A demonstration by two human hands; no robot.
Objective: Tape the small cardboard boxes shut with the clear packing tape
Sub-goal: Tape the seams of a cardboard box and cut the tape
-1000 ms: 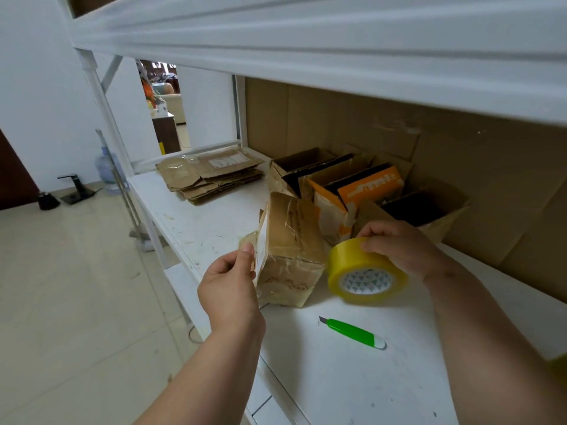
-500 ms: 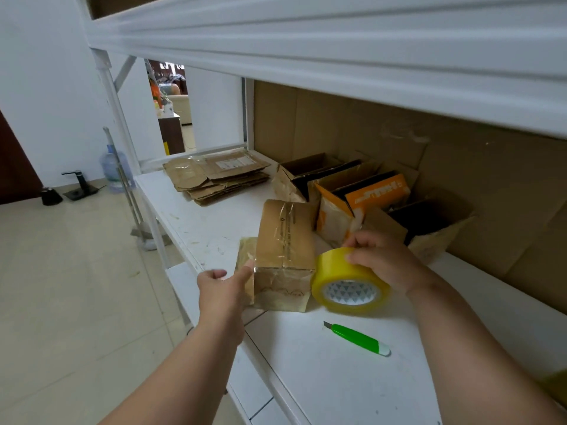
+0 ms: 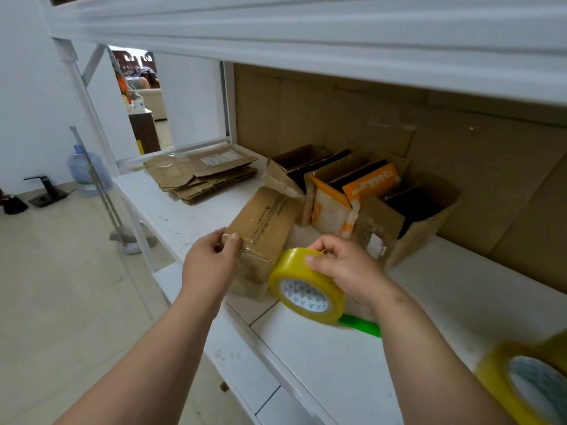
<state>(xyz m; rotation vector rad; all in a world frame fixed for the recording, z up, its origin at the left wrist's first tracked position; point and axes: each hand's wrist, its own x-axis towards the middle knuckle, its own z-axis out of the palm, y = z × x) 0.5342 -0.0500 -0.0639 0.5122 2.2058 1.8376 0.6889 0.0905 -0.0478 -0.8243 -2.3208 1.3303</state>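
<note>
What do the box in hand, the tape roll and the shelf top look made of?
Box: brown cardboard, creased, with glossy tape strips already on it. Tape roll: yellowish translucent plastic film on what looks like a printed card core. Shelf top: white painted board, scuffed; base material unclear.

Left hand [image 3: 211,265] grips box [image 3: 264,234]; right hand [image 3: 346,268] holds tape roll [image 3: 306,286].

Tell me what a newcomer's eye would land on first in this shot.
The yellowish tape roll at centre, gripped from above by the right hand, stands out most. Just left of it, the left hand pinches the near end of a closed small cardboard box on the white shelf. Behind stand open boxes, one orange, and a second roll blurs at bottom right.
</note>
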